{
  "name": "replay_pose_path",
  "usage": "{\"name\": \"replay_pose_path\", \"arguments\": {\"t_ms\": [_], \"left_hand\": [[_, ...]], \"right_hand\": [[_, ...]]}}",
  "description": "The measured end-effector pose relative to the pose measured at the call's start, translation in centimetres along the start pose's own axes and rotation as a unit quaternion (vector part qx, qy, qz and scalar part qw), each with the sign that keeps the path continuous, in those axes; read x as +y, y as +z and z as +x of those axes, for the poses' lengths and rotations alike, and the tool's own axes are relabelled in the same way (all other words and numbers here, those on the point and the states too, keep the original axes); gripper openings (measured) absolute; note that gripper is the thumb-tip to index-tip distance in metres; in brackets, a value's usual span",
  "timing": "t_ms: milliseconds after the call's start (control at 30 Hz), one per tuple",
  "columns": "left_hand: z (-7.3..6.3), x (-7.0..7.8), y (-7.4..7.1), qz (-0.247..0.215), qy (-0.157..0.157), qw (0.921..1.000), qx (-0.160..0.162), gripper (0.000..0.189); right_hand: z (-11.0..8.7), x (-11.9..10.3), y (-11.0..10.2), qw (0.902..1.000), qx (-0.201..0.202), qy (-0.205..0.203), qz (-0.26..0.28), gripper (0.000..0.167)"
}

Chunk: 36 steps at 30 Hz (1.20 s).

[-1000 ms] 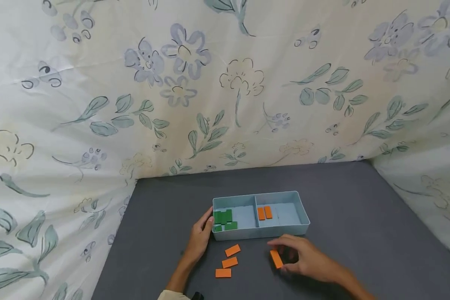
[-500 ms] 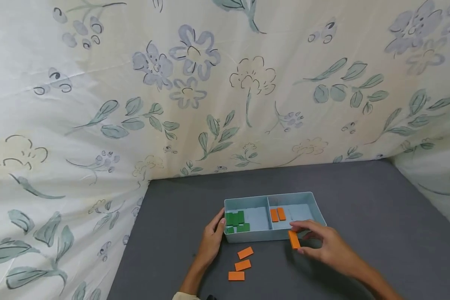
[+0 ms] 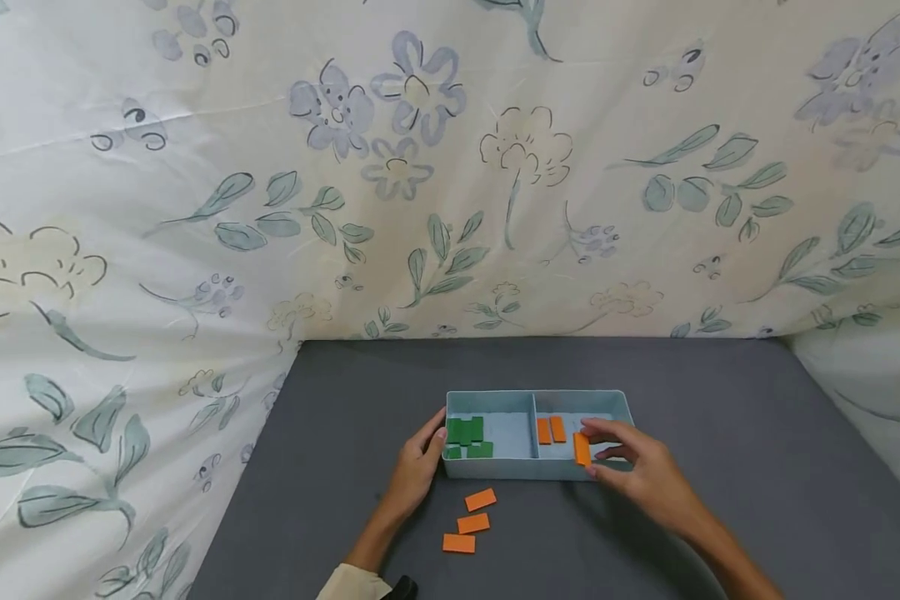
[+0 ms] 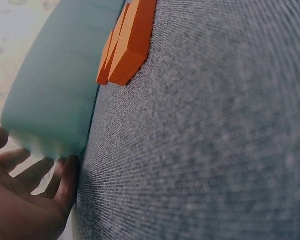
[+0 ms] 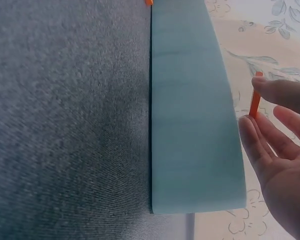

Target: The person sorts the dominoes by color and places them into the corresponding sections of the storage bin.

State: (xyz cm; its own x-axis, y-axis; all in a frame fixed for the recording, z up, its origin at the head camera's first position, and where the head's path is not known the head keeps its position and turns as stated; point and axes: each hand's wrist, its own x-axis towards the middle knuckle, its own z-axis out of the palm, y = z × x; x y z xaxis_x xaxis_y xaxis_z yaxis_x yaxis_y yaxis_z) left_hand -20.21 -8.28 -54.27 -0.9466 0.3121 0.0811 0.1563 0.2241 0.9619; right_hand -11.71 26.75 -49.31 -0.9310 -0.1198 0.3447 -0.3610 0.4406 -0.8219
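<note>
My right hand (image 3: 645, 475) pinches an orange rectangular block (image 3: 582, 449) between thumb and fingertips, over the front wall of a pale blue two-compartment box (image 3: 510, 469). In the right wrist view the block (image 5: 256, 95) stands edge-on, above the rim. The left hand (image 3: 414, 473) rests at the box's left end; the left wrist view has its fingertips against the end wall. Two orange blocks (image 3: 551, 430) lie in the right compartment beside the divider. Several green pieces (image 3: 467, 431) sit in the left compartment.
Three more orange blocks (image 3: 473, 523) lie on the dark grey cloth (image 3: 360, 392) in front of the box, between the forearms. Behind the table hangs a floral curtain (image 3: 420, 250), which also runs along both sides.
My right hand has lifted its orange block from in front of the box up to the right compartment's front edge. The left hand stays at the box's end. The head view has shifted.
</note>
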Motion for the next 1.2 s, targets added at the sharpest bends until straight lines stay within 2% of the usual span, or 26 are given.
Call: {"name": "replay_pose_path", "arguments": {"t_ms": [167, 433, 733, 1200], "left_hand": [[0.1, 0.2, 0.2, -0.006, -0.004, 1.0000, -0.005, 0.054], [0.0, 0.4, 0.3, -0.004, -0.008, 1.0000, 0.004, 0.055], [-0.1, 0.6, 0.3, -0.003, 0.003, 1.0000, 0.001, 0.054], [-0.2, 0.5, 0.2, -0.004, 0.001, 1.0000, -0.004, 0.056]], "right_hand": [[0.6, 0.4, -0.2, 0.9997, 0.003, 0.013, -0.022, 0.058], [2.1, 1.6, -0.5, 0.9977, -0.025, 0.044, -0.045, 0.059], [3.5, 2.2, -0.7, 0.9915, -0.051, 0.074, -0.095, 0.057], [4.8, 2.6, -0.4, 0.9881, -0.072, 0.091, -0.101, 0.054]]}}
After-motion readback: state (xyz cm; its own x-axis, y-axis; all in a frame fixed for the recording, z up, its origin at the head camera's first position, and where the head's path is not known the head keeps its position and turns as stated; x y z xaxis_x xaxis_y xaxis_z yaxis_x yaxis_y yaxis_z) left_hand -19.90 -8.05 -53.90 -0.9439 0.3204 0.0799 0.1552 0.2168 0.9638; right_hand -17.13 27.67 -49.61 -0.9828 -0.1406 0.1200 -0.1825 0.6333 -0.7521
